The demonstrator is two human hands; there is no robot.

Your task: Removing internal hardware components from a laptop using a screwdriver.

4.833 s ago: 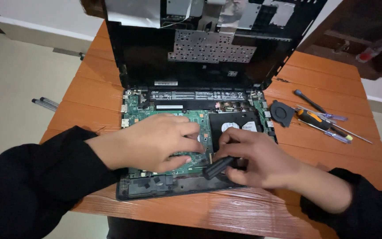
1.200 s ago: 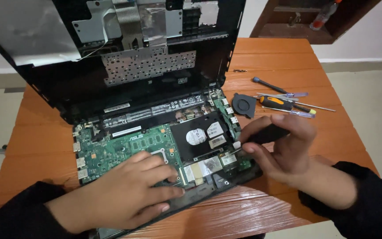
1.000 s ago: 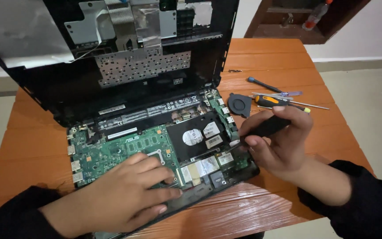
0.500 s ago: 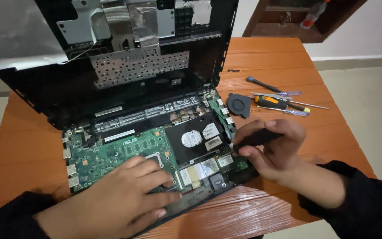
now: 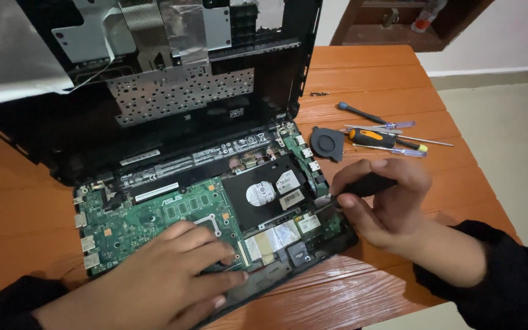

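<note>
Laptop [image 5: 215, 201], opened up with its top cover off, lies on the orange worktop [image 5: 374, 67], slightly turned so its right end sits nearer the person. Its green board [image 5: 148, 220] fills the left part of the base, a black drive [image 5: 264, 192] with a round silver label sits to the right of it, and a long black bar runs along the back edge. The lifted cover [image 5: 154, 73] stands tilted up behind the base, its underside showing a perforated metal plate and foil patches.

The left hand [image 5: 178, 278] lies flat, palm down, on the front left of the base, fingers spread loosely over the board's lower edge; it grips nothing. The right hand [image 5: 380, 201] is closed around the black handle of a screwdriver [image 5: 365, 184], thumb under, fingers over, with the tool's front end pointing left at the right edge of the base, just beside the drive. The tip itself is too small to make out.

A round black fan [image 5: 327, 143] lies on the worktop just right of the base's back corner. Further right, several more screwdrivers [image 5: 386, 135] lie together, one with an orange and black handle. Both arms wear dark sleeves.
</note>
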